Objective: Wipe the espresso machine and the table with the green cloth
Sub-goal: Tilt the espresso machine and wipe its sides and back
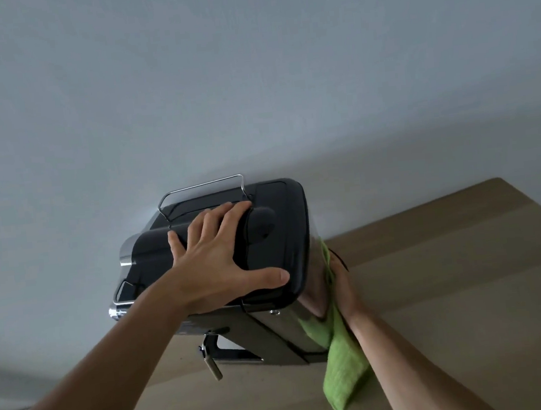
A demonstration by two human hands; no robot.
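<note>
L hand rests open, fingers spread, atop espresso machine at tabletop's far edge by wall; R hand presses green cloth flat against machine's right side.

Single head cam, wide-angle, tilted fwd & down, v. close above espresso machine top. Wall fills far half; table near & right.
</note>
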